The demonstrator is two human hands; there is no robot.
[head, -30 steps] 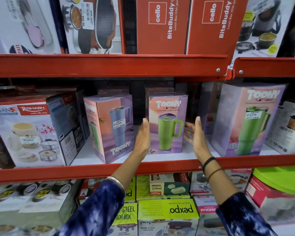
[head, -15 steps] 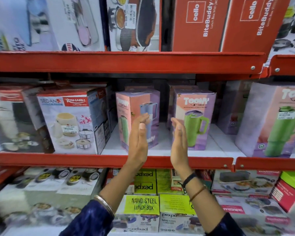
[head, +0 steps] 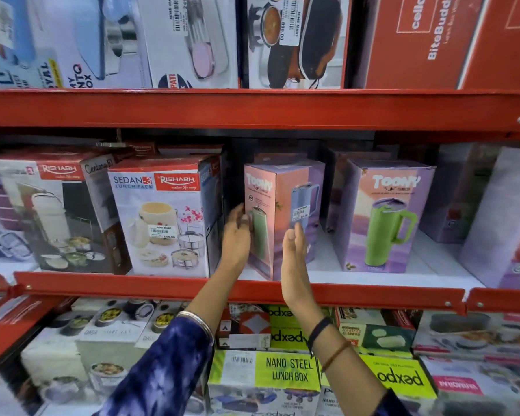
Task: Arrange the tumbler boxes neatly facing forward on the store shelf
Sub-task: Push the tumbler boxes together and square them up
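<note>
Mid-frame on the shelf (head: pixel 357 270), both hands, left (head: pixel 236 235) and right (head: pixel 294 259), flat against the angled Toony tumbler box (head: pixel 278 202); next it probably needs twisting square.

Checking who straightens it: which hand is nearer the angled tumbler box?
Left. The left hand touches the angled tumbler box on its left face; the right hand is open before its front corner.

Rishabh lunch pack box (head: pixel 162 217) at left; green Nano Steel lunch box (head: pixel 285 370) below; red Cello boxes (head: pixel 427 40) above
</note>
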